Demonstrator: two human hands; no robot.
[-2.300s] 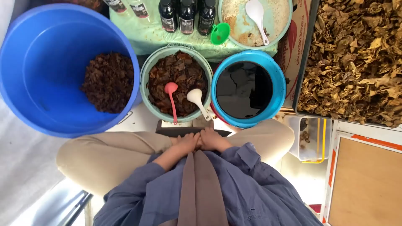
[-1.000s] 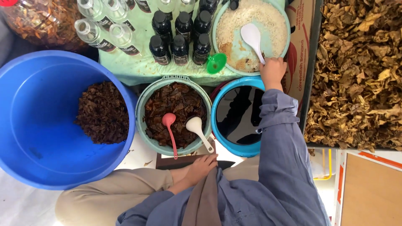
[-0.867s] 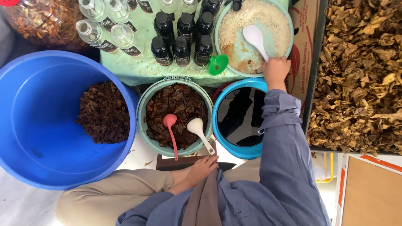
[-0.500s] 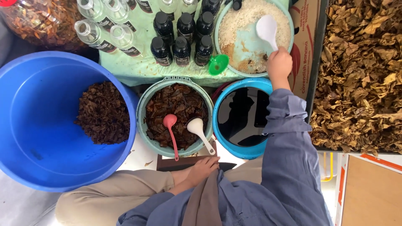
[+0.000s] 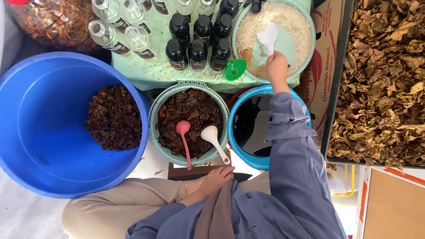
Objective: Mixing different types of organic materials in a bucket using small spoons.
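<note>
My right hand [image 5: 277, 66] reaches out over the blue bucket [image 5: 248, 152] of dark liquid and grips the handle of a white spoon [image 5: 268, 37]. The spoon's bowl rests in the pale green basin [image 5: 305, 53] of white grains. My left hand [image 5: 216, 178] lies in my lap with curled fingers, holding nothing, just below the green bowl [image 5: 155, 128] of dark brown leaves. A pink spoon [image 5: 183, 135] and a white ladle [image 5: 213, 139] lie in that bowl.
A large blue tub [image 5: 40, 132] with a heap of dark leaves sits at left. Dark and clear bottles [image 5: 197, 37] and a small green funnel [image 5: 235, 69] stand on a green cloth. A tray of dry tan leaves [image 5: 380, 79] fills the right side.
My right hand has left my lap, reached over the blue bucket, taken hold of the white spoon and swung it upright in the grain basin. The left hand stayed in my lap.
</note>
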